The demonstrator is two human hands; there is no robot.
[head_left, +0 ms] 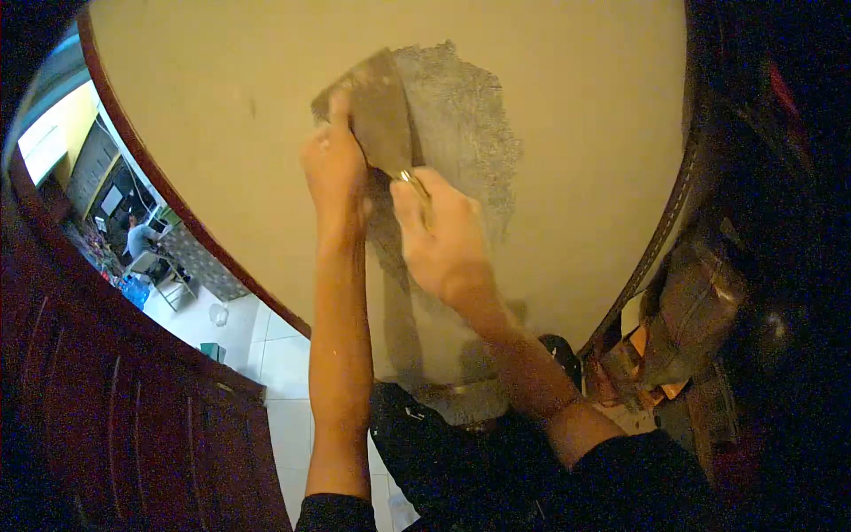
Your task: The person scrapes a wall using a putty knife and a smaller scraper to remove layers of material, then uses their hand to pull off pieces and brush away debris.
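Note:
A broad putty knife [379, 115] lies with its wide blade against the cream wall [585, 133]. My right hand [443, 235] is closed round its handle, just below the metal neck. At the blade's left edge is my left hand [335, 173], slightly blurred. Its index finger stretches up along the blade while the other fingers are curled in. Right beside the blade, a rough grey patch [461, 124] shows on the wall where the cream surface is absent.
A dark red panelled door [133, 399] stands at the left, with a doorway beyond it. Through it, a person [142, 238] sits on a chair over a pale tiled floor [284, 372]. Dark bags or cloth items [691, 310] crowd the right side.

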